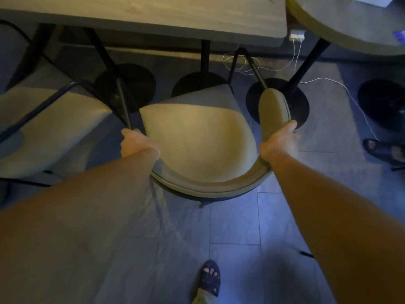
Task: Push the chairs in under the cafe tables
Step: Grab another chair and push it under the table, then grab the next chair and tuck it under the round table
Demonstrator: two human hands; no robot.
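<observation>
A beige padded chair (195,137) with a curved backrest and black metal legs stands in front of me, facing a grey-brown rectangular cafe table (153,16). Only the front of its seat reaches under the table edge. My left hand (137,143) grips the left end of the curved backrest. On the right armrest pad my right hand (279,140) is closed around the padding. Both arms stretch forward from the bottom of the view.
A second beige chair (43,126) stands close on the left. Black round table bases (277,102) sit on the tiled floor. White cables (341,86) trail from a plug block. A round table (350,25) is at top right; another person's sandalled foot (381,148) at right.
</observation>
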